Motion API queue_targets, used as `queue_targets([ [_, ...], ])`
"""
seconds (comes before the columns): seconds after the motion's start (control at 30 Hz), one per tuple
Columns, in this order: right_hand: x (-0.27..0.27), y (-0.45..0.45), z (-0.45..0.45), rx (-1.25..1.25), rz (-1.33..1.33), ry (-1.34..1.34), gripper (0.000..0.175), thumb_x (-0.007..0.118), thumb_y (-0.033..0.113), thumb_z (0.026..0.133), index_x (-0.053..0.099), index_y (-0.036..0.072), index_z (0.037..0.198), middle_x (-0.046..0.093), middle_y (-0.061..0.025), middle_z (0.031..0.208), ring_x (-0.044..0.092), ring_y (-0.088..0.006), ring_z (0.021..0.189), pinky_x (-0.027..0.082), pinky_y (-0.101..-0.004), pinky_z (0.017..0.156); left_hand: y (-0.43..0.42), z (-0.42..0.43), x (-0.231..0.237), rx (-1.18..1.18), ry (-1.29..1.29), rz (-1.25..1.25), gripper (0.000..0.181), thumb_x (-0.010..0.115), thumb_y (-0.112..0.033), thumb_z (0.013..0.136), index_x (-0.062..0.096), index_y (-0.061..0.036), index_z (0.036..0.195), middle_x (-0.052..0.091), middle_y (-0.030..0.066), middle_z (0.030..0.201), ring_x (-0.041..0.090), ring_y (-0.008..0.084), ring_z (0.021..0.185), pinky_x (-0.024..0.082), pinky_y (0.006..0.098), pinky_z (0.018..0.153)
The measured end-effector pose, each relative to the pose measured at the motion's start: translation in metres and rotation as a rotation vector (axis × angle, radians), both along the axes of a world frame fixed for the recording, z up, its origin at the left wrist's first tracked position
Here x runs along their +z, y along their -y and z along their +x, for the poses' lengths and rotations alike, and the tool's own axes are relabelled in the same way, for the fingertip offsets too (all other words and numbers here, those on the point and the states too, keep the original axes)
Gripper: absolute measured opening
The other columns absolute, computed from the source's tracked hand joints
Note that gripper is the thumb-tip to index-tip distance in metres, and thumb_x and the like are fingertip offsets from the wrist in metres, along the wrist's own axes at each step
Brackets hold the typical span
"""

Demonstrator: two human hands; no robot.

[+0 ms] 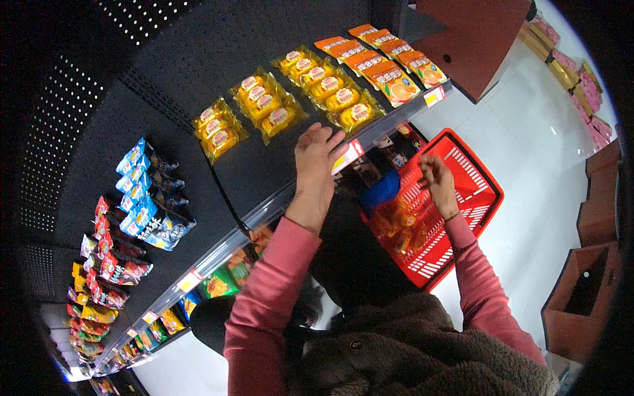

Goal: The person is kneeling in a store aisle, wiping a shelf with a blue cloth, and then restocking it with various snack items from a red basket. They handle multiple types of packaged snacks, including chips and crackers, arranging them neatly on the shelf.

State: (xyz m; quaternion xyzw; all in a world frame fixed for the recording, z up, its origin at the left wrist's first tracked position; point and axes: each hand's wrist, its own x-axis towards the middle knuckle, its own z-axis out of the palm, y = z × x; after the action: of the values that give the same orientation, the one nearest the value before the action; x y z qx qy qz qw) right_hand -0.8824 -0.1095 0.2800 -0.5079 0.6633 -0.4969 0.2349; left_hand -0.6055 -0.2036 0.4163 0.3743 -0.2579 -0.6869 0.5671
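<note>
My left hand (315, 161) is at the shelf's front edge, fingers bent and apart, with nothing seen in it. Just beyond its fingertips lie yellow snack cakes in clear wrappers (355, 115), set in rows. More wrapped cakes (277, 119) rest to the left of that row. My right hand (440, 185) hovers over a red plastic shopping basket (488, 190), its fingers loosely curled and holding nothing visible. Inside the basket are several clear-wrapped yellow items (396, 222) and, at its left side, a blue thing (381, 190) that I cannot identify.
Orange fruit-drink packets (396, 84) stand in rows at the shelf's right end. Blue snack bags (148, 218) and red bags (121, 267) occupy the left. A clear price rail (277, 203) edges the dark shelf. Lower shelves hold green bags (218, 283). Brown display boxes (577, 292) stand at right.
</note>
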Motion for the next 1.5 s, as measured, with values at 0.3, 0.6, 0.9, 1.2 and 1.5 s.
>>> queue_targets([
  [0.3,0.112,0.117,0.052,0.191,-0.017,0.173,0.036,0.054,0.013,0.102,0.05,0.005,0.137,0.063,-0.0105,0.118,0.065,-0.0127,0.071,0.056,-0.0261,0.058,0.014,-0.031,-0.018,0.084,0.061,0.051,0.038,0.061,-0.008,0.094,0.045,0.0075,0.125,0.051,0.0199,0.122,0.064,0.0448,0.11,0.059,0.051,0.091],
  [0.6,0.106,0.139,0.061,0.211,0.028,0.39,0.035,0.058,0.015,0.101,0.055,-0.003,0.131,0.063,-0.0067,0.092,0.064,-0.011,0.06,0.055,-0.0246,0.049,0.016,-0.032,-0.021,-0.032,0.137,-0.023,0.036,0.057,-0.018,0.098,0.051,0.0083,0.123,0.06,0.0186,0.119,0.068,0.0371,0.107,0.06,0.0415,0.088],
  [0.9,0.087,0.05,0.007,0.181,-0.192,0.411,0.017,0.056,0.017,0.104,0.062,0.001,0.107,0.062,-0.0026,0.072,0.059,-0.0086,0.054,0.047,-0.0249,0.049,0.007,-0.028,-0.017,-0.175,0.375,-0.145,0.043,0.056,-0.025,0.102,0.051,0.0061,0.13,0.063,0.0188,0.12,0.073,0.0277,0.089,0.061,0.0348,0.074],
  [1.2,-0.106,-0.096,-0.039,0.003,0.235,-0.073,0.013,0.057,0.009,0.094,0.067,0.0,0.095,0.067,-0.0088,0.078,0.068,-0.0186,0.068,0.053,-0.0332,0.056,0.013,-0.04,0.006,0.077,0.186,-0.076,0.041,0.054,-0.024,0.101,0.05,0.0024,0.133,0.059,0.0158,0.126,0.065,0.0243,0.103,0.055,0.0369,0.081],
  [1.5,-0.128,-0.083,-0.041,0.03,0.347,-0.073,0.017,0.062,0.016,0.092,0.068,0.0,0.096,0.069,-0.0139,0.08,0.067,-0.0265,0.07,0.053,-0.0397,0.063,0.036,-0.048,-0.003,0.239,0.217,-0.059,0.043,0.058,-0.019,0.098,0.046,0.0017,0.133,0.053,0.0138,0.126,0.064,0.0282,0.11,0.055,0.039,0.082],
])
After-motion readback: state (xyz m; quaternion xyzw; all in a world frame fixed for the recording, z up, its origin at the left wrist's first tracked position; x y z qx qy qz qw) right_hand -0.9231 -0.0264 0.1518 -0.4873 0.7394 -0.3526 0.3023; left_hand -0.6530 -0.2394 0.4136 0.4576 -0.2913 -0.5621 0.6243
